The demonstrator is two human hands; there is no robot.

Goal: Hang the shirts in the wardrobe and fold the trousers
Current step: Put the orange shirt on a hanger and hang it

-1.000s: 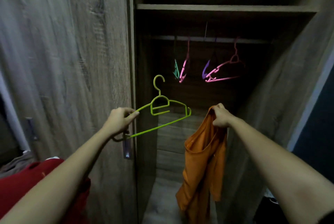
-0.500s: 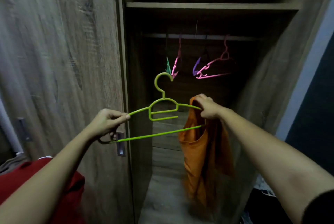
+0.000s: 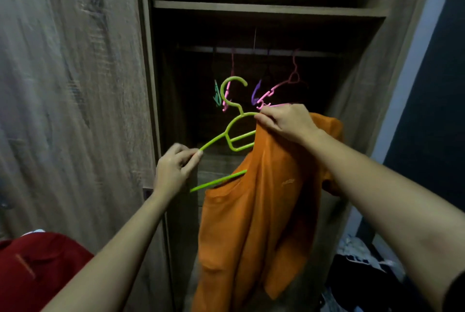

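At centre frame, left grip (image 3: 173, 171) pinched the green hanger (image 3: 234, 135), right grip (image 3: 286, 123) clutched the orange shirt (image 3: 264, 211), half threaded and not yet on the rail (image 3: 314, 53).

The left forearm (image 3: 120, 243) and right forearm (image 3: 372, 186) are bare from wrist to well up the arm. The left hand (image 3: 173, 171), at the wardrobe (image 3: 266, 8) door's edge, shows a short thumbnail (image 3: 200, 153). The right hand (image 3: 286, 123), before the wardrobe's dark opening, shows plain knuckles. A dark sleeve (image 3: 459, 289) edge caps the right arm, low and right of the wardrobe.
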